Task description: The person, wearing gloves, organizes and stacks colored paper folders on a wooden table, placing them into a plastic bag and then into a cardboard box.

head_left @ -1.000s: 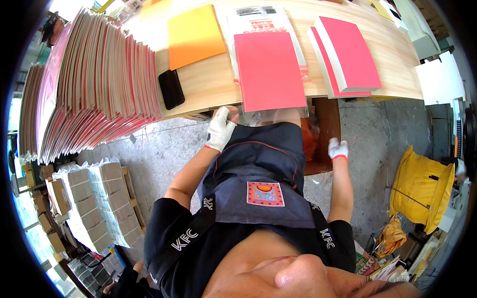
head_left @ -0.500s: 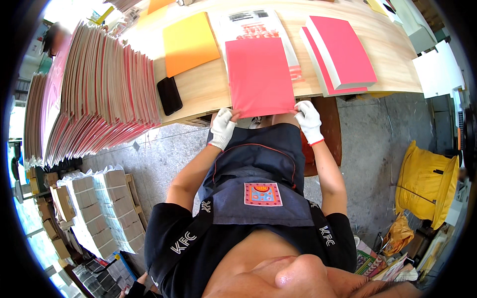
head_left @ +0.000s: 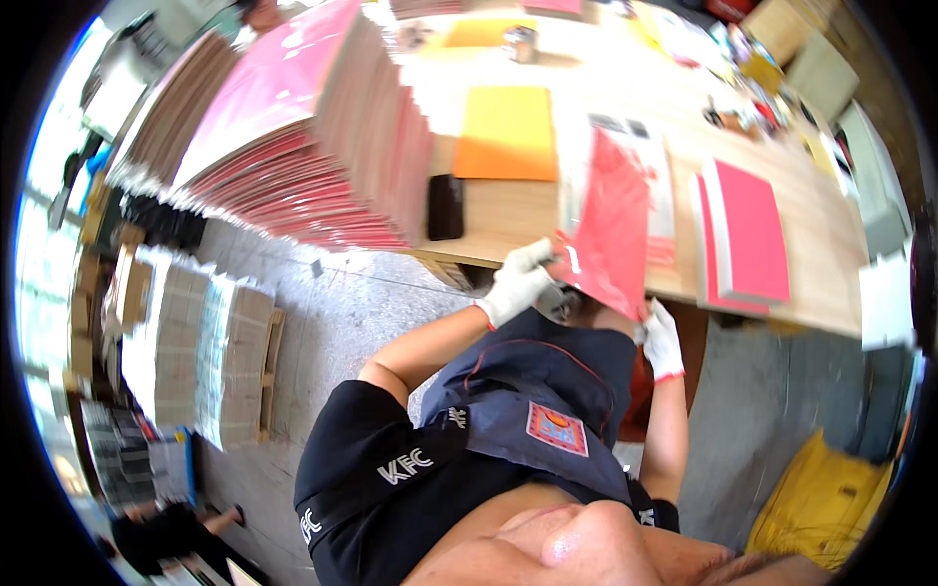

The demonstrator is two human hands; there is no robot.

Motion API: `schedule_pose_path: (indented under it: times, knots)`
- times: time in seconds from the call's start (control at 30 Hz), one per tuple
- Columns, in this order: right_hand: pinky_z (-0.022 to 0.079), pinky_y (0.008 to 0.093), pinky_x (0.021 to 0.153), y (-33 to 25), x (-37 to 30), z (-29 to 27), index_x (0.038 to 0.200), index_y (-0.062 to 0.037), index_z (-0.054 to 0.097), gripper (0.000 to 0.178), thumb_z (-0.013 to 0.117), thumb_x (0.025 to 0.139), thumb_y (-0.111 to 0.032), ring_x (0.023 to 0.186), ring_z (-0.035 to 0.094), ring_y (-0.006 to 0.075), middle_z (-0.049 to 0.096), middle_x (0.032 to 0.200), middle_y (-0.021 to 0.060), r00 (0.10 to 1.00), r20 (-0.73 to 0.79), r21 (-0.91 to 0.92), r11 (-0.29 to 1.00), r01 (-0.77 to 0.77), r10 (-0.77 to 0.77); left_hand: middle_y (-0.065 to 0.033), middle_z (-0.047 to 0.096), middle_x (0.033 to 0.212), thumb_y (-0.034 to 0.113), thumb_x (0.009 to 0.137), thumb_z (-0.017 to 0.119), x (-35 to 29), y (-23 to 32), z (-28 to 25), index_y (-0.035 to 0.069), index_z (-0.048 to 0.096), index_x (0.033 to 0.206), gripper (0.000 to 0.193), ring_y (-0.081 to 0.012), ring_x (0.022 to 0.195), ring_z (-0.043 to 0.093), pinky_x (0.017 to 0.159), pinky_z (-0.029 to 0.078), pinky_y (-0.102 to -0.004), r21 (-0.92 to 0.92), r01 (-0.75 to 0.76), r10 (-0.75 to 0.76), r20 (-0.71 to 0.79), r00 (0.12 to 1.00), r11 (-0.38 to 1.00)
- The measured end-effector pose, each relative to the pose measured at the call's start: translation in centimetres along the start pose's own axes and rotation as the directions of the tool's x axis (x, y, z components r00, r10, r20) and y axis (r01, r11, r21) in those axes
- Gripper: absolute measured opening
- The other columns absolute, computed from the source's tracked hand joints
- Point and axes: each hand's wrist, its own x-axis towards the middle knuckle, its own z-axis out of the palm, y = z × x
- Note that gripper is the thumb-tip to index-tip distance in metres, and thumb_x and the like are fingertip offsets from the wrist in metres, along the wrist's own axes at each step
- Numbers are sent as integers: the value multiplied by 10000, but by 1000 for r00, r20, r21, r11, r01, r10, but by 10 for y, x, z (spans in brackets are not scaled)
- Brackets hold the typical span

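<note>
Between my hands is a thin pink packet [head_left: 618, 230] with shiny, film-like glints, tilted over the table's near edge. My left hand [head_left: 518, 283], in a white glove with bare fingertips, pinches its near left corner. At the near right corner, my right hand [head_left: 661, 342], gloved the same way, has its fingers closed on the edge. Partly hidden beneath the packet lies a clear, printed plastic bag or sheet [head_left: 660, 210]. An orange-yellow sheet or folder [head_left: 505, 137] lies just beyond my left hand, and two thick pink-covered pads [head_left: 750, 234] overlap to the right.
Tall piles of pink-covered packets [head_left: 322, 171] stand at the left. A black phone [head_left: 446, 207] lies beside them on the wooden table [head_left: 816, 244]. Farther back is a metal cup [head_left: 521, 43]. Wrapped paper stacks [head_left: 210, 342] sit on a floor pallet, and another person [head_left: 161, 537] is at lower left.
The packet has gone from lying fairly flat and square to tilted and skewed, its left side lifted by my left hand. My view has swung left.
</note>
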Motion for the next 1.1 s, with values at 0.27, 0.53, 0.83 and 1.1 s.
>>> schedule_pose_path:
  times: [0.27, 0.53, 0.83, 1.1]
  knots:
    - [398, 232, 441, -113, 12, 167, 1040, -60, 575, 208, 594, 931, -236, 516, 512, 99, 569, 724, 3, 892, 408, 205, 972, 118, -194, -109, 623, 884, 127, 745, 738, -123, 190, -81, 18, 639, 1049, 338, -209, 761, 619, 686, 493, -314, 758, -423, 620, 31, 784, 497]
    - [401, 230, 438, -276, 24, 408, 875, -52, 592, 184, 539, 935, -218, 504, 520, 97, 576, 661, 7, 550, 764, 121, 913, 389, -336, -53, 650, 816, 289, 952, 484, -150, 304, -253, -15, 615, 1155, 389, -104, 735, 580, 654, 451, -256, 906, -120, 866, -341, 365, 407]
    - [390, 236, 400, -228, 42, 406, 949, -76, 617, 225, 506, 956, -271, 450, 507, 108, 605, 639, 23, 584, 783, 129, 975, 182, -213, -167, 432, 1401, 434, 989, 372, -139, 241, -285, -20, 416, 1367, 592, -265, 1300, 395, 1057, 323, -375, 935, -79, 931, -330, 154, 345]
    - [439, 220, 492, -93, 19, 224, 885, -64, 568, 163, 477, 923, -195, 554, 538, 82, 594, 745, 26, 806, 555, -417, 908, 53, 207, -127, 620, 1084, 157, 764, 639, -68, 106, -124, 88, 617, 927, 178, -343, 1110, 553, 957, 409, -534, 758, -651, 910, 301, 285, -46]
